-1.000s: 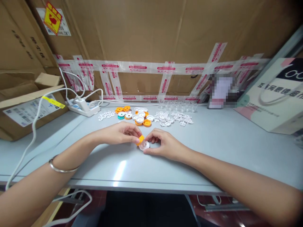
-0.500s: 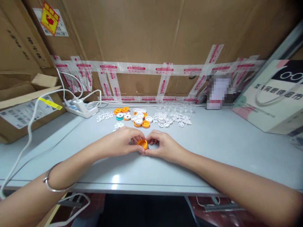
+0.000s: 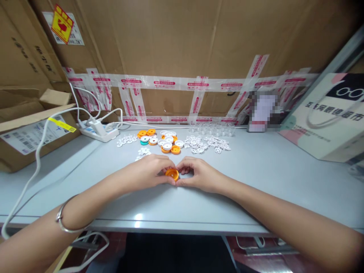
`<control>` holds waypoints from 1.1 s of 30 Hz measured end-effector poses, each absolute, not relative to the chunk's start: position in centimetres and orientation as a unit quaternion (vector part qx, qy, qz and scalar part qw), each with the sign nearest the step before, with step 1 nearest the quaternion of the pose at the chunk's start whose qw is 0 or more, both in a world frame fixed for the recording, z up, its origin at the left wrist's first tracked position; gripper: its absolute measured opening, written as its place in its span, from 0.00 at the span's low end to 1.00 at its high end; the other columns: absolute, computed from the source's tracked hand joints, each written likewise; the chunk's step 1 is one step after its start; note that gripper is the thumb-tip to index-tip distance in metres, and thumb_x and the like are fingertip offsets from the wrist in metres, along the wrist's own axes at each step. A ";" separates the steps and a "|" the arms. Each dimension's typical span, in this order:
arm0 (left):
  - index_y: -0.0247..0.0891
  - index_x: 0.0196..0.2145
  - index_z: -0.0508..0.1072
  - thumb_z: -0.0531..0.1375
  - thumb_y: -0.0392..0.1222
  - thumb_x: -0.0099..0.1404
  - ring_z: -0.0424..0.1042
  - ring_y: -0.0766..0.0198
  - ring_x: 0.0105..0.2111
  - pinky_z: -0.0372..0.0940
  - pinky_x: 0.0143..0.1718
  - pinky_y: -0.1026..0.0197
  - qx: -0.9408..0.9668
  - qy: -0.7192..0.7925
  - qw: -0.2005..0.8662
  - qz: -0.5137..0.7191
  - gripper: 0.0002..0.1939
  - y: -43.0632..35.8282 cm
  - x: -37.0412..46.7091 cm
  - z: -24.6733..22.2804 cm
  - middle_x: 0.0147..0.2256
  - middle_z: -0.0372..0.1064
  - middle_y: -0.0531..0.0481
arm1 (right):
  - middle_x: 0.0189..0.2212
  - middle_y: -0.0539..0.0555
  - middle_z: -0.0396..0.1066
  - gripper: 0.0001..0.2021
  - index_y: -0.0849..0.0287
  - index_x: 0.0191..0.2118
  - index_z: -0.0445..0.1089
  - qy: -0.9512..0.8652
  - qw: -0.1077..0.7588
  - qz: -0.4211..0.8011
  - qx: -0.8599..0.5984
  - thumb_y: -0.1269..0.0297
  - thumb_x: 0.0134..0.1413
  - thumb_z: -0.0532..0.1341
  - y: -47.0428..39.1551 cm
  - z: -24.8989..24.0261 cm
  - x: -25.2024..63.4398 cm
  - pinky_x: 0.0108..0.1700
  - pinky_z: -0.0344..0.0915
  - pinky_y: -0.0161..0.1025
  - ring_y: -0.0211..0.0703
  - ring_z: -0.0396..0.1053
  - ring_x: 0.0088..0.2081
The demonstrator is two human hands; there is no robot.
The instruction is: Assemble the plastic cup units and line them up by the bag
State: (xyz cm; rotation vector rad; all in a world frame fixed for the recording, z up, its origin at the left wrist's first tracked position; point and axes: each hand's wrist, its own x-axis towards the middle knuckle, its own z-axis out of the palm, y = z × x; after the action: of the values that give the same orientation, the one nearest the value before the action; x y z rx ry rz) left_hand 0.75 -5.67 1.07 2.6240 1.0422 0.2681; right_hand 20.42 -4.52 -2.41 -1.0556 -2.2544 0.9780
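Observation:
Between my hands, just above or on the grey tabletop, is a small round orange cap (image 3: 172, 174) with its hollow side facing up. A small pale dot shows in its middle. My left hand (image 3: 155, 170) pinches its left side with thumb and fingers. Along the right side, my right hand (image 3: 197, 172) has thumb and fingers curled around the rim. Beyond the hands lie several orange and white round caps (image 3: 167, 145), one with teal under it. Small white discs (image 3: 143, 151) lie behind my left hand, partly hidden by it.
White lattice-like pieces (image 3: 217, 144) and clear round cups (image 3: 218, 129) sit toward the back. More white bits (image 3: 126, 140) lie near a power strip (image 3: 106, 134) with cables. A cardboard box (image 3: 36, 132) stands left, a paper bag (image 3: 321, 125) right, a large carton (image 3: 170, 49) behind.
The orange cap and both hands have shifted very slightly to the right in view. The grip on the cap looks much the same, and the view itself has moved a little.

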 end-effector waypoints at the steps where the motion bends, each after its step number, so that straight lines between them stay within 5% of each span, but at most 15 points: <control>1: 0.39 0.38 0.72 0.57 0.48 0.61 0.69 0.63 0.34 0.58 0.34 0.65 0.913 0.368 0.149 0.090 0.12 -5.6 0.8 1.0 0.34 0.72 0.51 | 0.31 0.52 0.67 0.14 0.60 0.35 0.72 -0.824 0.236 0.349 -0.378 0.59 0.40 0.66 -4.6 -2.5 20.4 0.36 0.63 0.36 0.38 0.65 0.32; 8: 0.39 0.38 0.71 0.59 0.51 0.59 0.69 0.63 0.34 0.58 0.33 0.65 0.920 0.349 0.163 0.069 0.15 -5.1 0.9 1.3 0.34 0.71 0.50 | 0.29 0.51 0.65 0.10 0.61 0.32 0.71 -0.838 0.258 0.319 -0.359 0.63 0.41 0.65 -4.7 -2.6 20.3 0.35 0.63 0.34 0.37 0.64 0.31; 20: 0.38 0.36 0.68 0.57 0.43 0.57 0.67 0.63 0.33 0.59 0.34 0.64 0.906 0.377 0.128 0.143 0.10 -5.3 0.9 -0.2 0.32 0.69 0.51 | 0.32 0.53 0.69 0.14 0.61 0.38 0.71 -0.835 0.234 0.340 -0.365 0.61 0.43 0.64 -3.3 -1.7 21.2 0.37 0.64 0.36 0.38 0.66 0.33; 24: 0.37 0.34 0.66 0.55 0.40 0.55 0.66 0.63 0.32 0.59 0.32 0.64 0.898 0.391 0.102 0.174 0.08 -5.2 1.5 -0.8 0.32 0.67 0.50 | 0.32 0.54 0.72 0.12 0.60 0.36 0.71 -0.804 0.232 0.243 -0.490 0.59 0.46 0.61 -0.6 1.7 25.5 0.37 0.64 0.39 0.41 0.68 0.33; 27: 0.38 0.36 0.64 0.56 0.39 0.54 0.66 0.64 0.30 0.60 0.30 0.65 0.891 0.394 0.100 0.204 0.10 -5.1 1.7 -1.2 0.32 0.66 0.51 | 0.28 0.53 0.72 0.10 0.59 0.31 0.71 -0.773 0.146 0.142 -0.601 0.58 0.44 0.60 1.1 3.7 29.6 0.31 0.62 0.37 0.42 0.68 0.30; 33: 0.38 0.36 0.65 0.57 0.38 0.52 0.67 0.63 0.32 0.61 0.32 0.64 0.894 0.373 0.108 0.222 0.11 -5.0 1.7 -1.3 0.33 0.67 0.50 | 0.32 0.54 0.72 0.18 0.59 0.38 0.72 -0.796 0.027 0.176 -0.579 0.57 0.37 0.63 2.5 2.7 32.0 0.32 0.62 0.35 0.43 0.68 0.33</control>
State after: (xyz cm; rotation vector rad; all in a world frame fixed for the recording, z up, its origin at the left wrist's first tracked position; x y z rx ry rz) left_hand 1.72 -5.04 -1.34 2.6307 1.0979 0.6523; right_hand 32.04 2.55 2.74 -1.7891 -2.4578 0.5450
